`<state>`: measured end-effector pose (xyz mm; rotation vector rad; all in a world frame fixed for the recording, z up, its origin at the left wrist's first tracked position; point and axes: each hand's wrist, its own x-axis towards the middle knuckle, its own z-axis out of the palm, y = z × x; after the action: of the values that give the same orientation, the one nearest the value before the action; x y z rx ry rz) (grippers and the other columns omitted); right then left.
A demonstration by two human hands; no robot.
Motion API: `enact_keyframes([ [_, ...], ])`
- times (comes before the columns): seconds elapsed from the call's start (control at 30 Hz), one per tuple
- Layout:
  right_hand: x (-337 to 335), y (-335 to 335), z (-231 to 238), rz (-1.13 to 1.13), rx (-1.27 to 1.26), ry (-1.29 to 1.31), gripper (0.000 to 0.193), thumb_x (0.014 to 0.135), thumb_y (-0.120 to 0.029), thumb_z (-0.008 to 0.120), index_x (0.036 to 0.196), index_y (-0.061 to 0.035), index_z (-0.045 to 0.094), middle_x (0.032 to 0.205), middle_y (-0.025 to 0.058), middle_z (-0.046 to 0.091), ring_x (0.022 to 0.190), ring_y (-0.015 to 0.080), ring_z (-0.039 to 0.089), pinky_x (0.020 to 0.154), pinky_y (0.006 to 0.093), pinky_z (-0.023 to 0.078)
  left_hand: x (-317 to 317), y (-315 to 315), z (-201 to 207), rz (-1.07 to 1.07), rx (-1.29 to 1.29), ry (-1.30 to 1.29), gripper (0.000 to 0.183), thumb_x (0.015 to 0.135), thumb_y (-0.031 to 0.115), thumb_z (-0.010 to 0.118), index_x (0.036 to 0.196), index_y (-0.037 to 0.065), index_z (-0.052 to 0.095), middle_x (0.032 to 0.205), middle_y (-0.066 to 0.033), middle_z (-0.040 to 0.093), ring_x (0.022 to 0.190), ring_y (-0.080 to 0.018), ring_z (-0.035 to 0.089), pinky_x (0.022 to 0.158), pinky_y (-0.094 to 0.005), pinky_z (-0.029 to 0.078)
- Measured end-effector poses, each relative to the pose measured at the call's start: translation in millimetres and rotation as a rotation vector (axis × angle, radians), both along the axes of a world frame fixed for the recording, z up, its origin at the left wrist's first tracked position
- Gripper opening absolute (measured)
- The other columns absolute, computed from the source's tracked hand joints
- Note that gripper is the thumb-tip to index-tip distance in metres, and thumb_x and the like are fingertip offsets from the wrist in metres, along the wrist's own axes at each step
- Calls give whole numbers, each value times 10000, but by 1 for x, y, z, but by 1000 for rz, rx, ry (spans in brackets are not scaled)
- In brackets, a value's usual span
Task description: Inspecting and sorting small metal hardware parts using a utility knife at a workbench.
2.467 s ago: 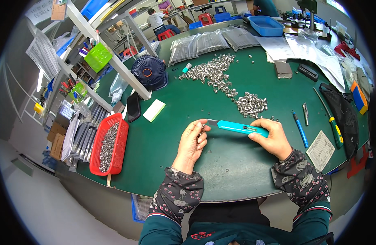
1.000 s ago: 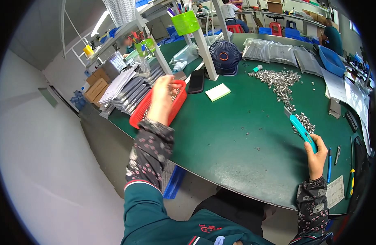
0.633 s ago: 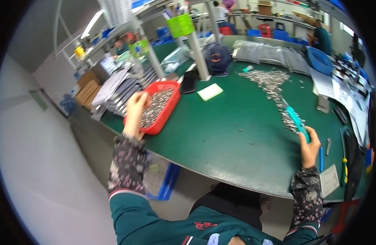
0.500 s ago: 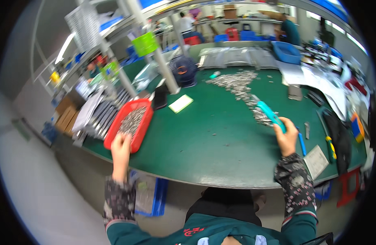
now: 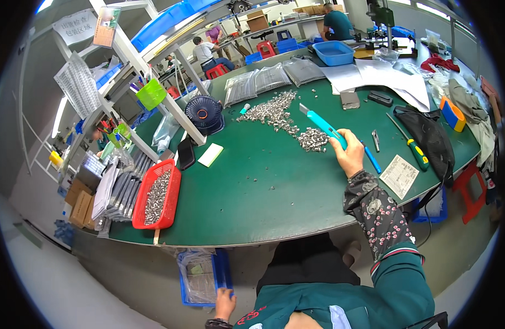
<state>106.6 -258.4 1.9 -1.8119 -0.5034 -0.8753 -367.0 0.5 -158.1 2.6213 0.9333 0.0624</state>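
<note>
My right hand [image 5: 350,153] is closed around a teal utility knife [image 5: 326,128], held above the table with its grey tip toward the far left. Just beyond the knife lies a small heap of shiny metal pieces [image 5: 312,140]. A larger spread of the same small parts [image 5: 271,112] reaches farther back. Below the table edge, my left hand [image 5: 225,303] is beside the right rim of a blue crate [image 5: 222,268] with clear plastic bags inside. Its fingers look loosely apart, holding nothing I can see. A red basket [image 5: 173,200] full of metal pieces stands at the table's left edge.
On the green table [image 5: 252,211] are a black phone [image 5: 185,153], a yellow notepad [image 5: 210,155], a dark blue fan [image 5: 204,112], a blue pen [image 5: 371,159], a screwdriver [image 5: 418,154] and a printed card [image 5: 399,176]. Packed bags [image 5: 271,78] and a blue tub [image 5: 333,53] line the back.
My left hand has left the red basket and dropped below the table edge to the blue crate. The right hand still grips the utility knife. The view has turned.
</note>
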Motion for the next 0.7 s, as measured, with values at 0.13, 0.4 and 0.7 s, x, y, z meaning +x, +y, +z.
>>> enact_keyframes([
  [0.13,0,0,-5,5,1,38,261,798,-296,573,900,-64,511,758,119,586,658,302,575,552,371,435,-27,-10,-36,-41,-122,170,282,699,204,667,928,49,616,877,-149,564,809,-270,574,754,-341,465],
  [0.4,-9,-4,-2,53,-32,29,238,796,-288,560,895,-81,497,733,126,590,675,317,579,568,389,448,-19,-18,-17,58,-418,331,278,753,241,628,942,37,618,881,-124,635,827,-224,617,749,-313,475],
  [0.7,2,0,5,91,-19,-6,253,778,-299,578,887,-87,494,752,110,594,671,308,580,570,393,452,15,0,-4,-125,-214,193,238,778,182,607,963,30,608,768,-107,627,699,-160,603,632,-284,472],
])
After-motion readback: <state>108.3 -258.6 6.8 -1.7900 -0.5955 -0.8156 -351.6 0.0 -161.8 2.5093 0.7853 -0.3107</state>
